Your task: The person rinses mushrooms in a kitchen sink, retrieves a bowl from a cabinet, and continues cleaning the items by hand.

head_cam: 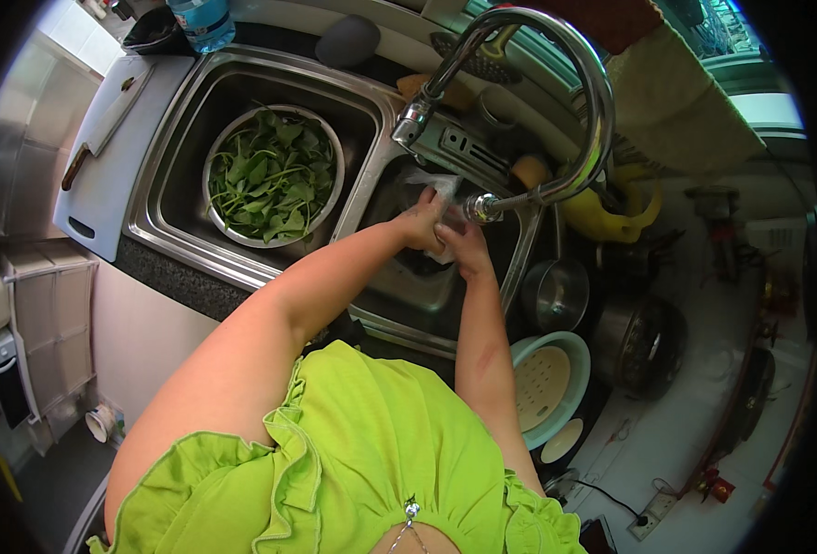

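Note:
Over the right basin of a double stainless steel sink (408,325), my left hand (421,225) and my right hand (465,246) are close together, both gripping a crumpled clear plastic bag (446,187). The chrome faucet (599,104) arches above, and a chrome fitting (481,206) sits beside my right hand. What lies beneath my hands is partly hidden. In the left basin stands a round metal bowl (341,166) heaped with green leafy vegetables (273,176).
A kitchen knife (114,121) lies on a white cutting board (142,93) left of the sink. A blue-tinted bottle (204,24) stands behind. To the right are a small metal pot (556,294), a teal basin with a colander (578,367) and yellow gloves (602,215).

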`<state>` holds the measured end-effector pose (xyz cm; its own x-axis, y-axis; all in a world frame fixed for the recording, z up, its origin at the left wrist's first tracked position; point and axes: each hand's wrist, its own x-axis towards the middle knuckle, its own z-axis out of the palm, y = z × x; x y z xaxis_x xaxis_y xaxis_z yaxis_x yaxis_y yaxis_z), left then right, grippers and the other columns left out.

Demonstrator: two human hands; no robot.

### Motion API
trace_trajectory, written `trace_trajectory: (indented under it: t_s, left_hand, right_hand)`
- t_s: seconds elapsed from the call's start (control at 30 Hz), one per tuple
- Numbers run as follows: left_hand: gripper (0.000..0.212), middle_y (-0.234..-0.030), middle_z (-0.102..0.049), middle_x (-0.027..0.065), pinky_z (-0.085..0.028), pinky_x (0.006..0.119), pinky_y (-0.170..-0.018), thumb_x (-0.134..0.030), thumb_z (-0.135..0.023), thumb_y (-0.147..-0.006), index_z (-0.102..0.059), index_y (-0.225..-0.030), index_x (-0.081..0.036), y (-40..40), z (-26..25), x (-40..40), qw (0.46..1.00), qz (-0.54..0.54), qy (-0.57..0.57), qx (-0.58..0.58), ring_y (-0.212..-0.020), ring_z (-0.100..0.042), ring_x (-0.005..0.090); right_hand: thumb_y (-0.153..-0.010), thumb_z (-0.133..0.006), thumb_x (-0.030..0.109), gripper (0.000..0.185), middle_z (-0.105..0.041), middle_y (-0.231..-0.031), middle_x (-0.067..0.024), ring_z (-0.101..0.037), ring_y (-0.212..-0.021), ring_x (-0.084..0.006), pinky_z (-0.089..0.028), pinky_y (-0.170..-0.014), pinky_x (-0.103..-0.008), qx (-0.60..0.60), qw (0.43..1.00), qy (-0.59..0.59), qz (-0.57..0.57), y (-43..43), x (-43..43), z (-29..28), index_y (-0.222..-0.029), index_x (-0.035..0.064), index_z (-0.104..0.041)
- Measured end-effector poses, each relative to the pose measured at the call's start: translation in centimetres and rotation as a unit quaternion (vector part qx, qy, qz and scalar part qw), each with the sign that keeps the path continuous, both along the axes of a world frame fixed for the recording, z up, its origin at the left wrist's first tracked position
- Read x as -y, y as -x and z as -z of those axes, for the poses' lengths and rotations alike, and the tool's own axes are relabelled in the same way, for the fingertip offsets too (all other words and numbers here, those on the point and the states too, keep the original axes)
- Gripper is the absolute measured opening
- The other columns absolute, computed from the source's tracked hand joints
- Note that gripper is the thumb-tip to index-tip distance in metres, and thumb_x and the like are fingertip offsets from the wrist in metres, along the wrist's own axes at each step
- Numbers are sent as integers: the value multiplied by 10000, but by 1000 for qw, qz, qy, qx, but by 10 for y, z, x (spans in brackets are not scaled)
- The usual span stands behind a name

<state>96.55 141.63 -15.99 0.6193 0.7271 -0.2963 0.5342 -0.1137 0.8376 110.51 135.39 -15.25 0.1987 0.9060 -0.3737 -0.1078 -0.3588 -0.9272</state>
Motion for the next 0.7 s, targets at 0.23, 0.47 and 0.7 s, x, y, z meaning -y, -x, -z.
trace_trajectory:
  t_s: [0.23, 0.47, 0.7]
  left_hand:
    - [1159, -1340, -277, 252, -373, 388, -964, -321, -812, -477, -121, -1378, -87, 29, -3, -9, 993, 8, -16, -117, -1169, -415, 364]
    - [794, -1085, -530, 185, -482, 317, -754, -160, -691, -652, -293, -1338, -195, 0, -2, -4, 973, -154, 98, 139, -973, -566, 241]
    - [717, -932, -622, 152, -467, 344, -757, -198, -719, -609, -413, -1258, -201, 7, 14, -11, 972, -207, 82, 76, -867, -610, 293]
  right_hand:
    - [-754, -537, 5, 204, -570, -921, -97, -574, -831, -226, -495, -738, -377, -247, 935, -107, 231, -49, 6, 18, -957, 24, -545]
    - [-816, -578, 124, 205, -584, -949, -55, -566, -884, -180, -452, -799, -314, -118, 992, 21, 30, -8, -1, 2, -1005, 51, -553]
    - [-804, -615, 143, 338, -578, -1004, -60, -571, -873, -179, -454, -787, -322, -121, 990, 41, 66, -32, 8, 36, -1098, 17, -505]
